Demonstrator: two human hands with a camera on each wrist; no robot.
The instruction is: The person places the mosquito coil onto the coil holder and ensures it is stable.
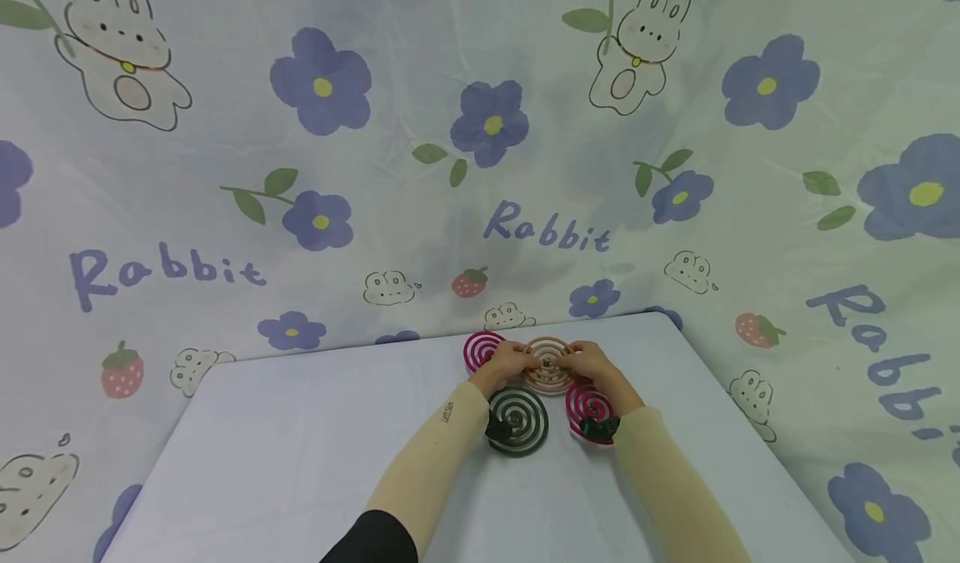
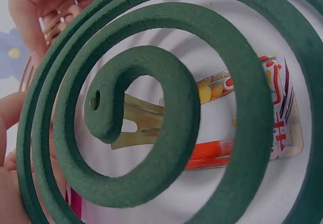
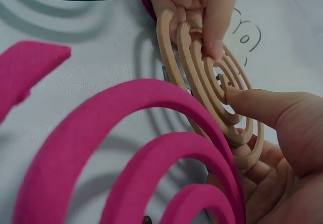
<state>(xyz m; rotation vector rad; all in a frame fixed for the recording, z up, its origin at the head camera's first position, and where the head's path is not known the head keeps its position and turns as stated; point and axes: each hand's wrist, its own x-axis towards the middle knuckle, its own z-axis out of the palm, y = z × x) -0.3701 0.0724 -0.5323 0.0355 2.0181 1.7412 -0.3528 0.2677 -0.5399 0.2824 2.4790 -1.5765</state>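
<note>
Both hands hold a tan mosquito coil (image 1: pixel 547 366) near the far edge of the table. My left hand (image 1: pixel 506 361) grips its left side, and my right hand (image 1: pixel 597 367) pinches the right side with the thumb reaching toward the middle in the right wrist view. Dark metal shows at its centre, partly hidden by the rings. Under the left wrist is a green mosquito coil (image 2: pixel 184 108), raised over a printed tin stand (image 2: pixel 287 118). Below the right wrist is a pink mosquito coil (image 3: pixel 136 95). Another pink coil (image 1: pixel 480 346) lies beyond the left hand, partly covered by it.
A white-covered table (image 1: pixel 300 446) stretches to the left and toward the front. Right behind its far edge hangs a cloth (image 1: pixel 405 238) printed with rabbits, flowers and strawberries, which also runs along the right side.
</note>
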